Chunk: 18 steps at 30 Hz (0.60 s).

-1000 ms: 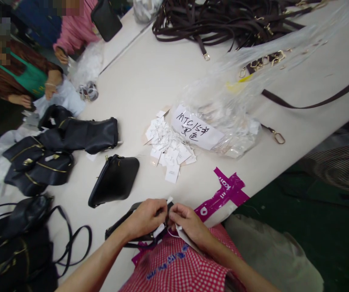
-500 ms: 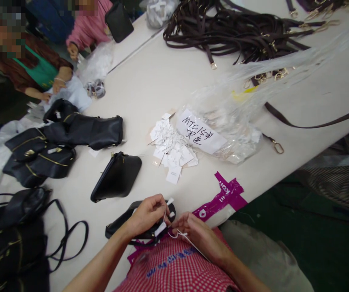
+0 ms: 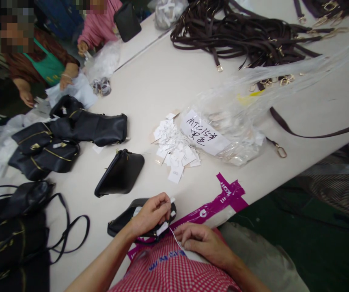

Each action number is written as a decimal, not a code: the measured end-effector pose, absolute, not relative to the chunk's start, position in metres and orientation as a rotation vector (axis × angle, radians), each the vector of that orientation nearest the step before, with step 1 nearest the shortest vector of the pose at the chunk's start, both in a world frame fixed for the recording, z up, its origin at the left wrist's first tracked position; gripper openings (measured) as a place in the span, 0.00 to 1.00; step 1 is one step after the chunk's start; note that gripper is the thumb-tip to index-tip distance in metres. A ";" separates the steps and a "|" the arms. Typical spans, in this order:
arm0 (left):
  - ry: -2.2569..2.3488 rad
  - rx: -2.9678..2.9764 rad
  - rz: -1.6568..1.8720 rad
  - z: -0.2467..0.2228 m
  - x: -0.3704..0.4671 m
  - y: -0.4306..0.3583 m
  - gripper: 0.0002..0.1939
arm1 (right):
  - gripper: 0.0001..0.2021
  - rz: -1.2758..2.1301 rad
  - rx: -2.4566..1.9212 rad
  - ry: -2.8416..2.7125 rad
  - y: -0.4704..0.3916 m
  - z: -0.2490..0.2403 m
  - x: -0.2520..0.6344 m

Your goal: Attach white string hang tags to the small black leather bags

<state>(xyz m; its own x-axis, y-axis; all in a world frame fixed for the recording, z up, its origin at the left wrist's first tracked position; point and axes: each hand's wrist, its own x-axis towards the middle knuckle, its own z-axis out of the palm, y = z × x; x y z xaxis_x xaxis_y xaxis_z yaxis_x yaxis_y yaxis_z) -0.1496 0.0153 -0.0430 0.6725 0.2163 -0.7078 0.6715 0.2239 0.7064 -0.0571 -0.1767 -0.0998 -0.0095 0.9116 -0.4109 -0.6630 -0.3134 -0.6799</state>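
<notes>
A small black zip bag lies at the table's near edge, in front of the red checked apron. My left hand is closed over its right end, fingers curled and pinching there; the exact grip is hidden. White bits stick out around these fingers, among them a white strip. A thin white string runs from the bag's end to my right hand, whose thumb and fingers are closed on it. Below those fingers shows part of a white tag.
Beyond lie a second black bag, a heap of white tags and a labelled clear plastic bag. Dark straps pile up at the back. More black bags lie left. Purple tape marks the edge. Co-workers sit across.
My right hand has moved slightly down, drawing the white string straighter; its earlier loop is gone. My left hand stays at the bag's end. The whole view has shifted a little.
</notes>
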 end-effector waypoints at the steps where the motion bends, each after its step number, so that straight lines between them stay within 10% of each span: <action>1: 0.818 1.354 -0.375 -0.043 -0.150 0.015 0.11 | 0.03 1.608 -1.038 -0.430 -0.176 -0.097 -0.056; 11: 0.738 1.351 -0.464 -0.049 -0.155 0.008 0.08 | 0.07 1.340 -1.564 -1.247 -0.176 -0.077 -0.053; 18: 0.750 1.295 -0.404 -0.052 -0.157 0.004 0.05 | 0.10 1.300 -1.625 -0.780 -0.177 -0.086 -0.049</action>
